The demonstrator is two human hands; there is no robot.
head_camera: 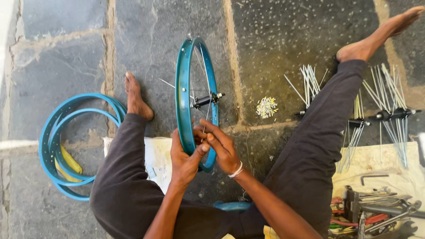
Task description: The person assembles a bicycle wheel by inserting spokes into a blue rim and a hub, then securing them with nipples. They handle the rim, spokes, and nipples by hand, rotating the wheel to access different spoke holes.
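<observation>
We see open stone floor [274,40] beyond the upright teal wheel rim [183,95]. Stacked rims [59,146] block our left; loose spokes [310,82], nipples [266,107] and tools [380,210] crowd our right.

Wheel rim [195,88] stands upright on stone floor [274,35] btwn the person's legs, w/ left hand [185,160] and right hand [221,146] at its near edge. Spare rims [57,146] lie left of the left leg; pile of nipples [266,107] right of wheel, loose spokes [310,82] behind right leg, hubs w/ spokes [389,116] at far right edge, tools [376,210] on cloth [380,161] in near right corner.
</observation>
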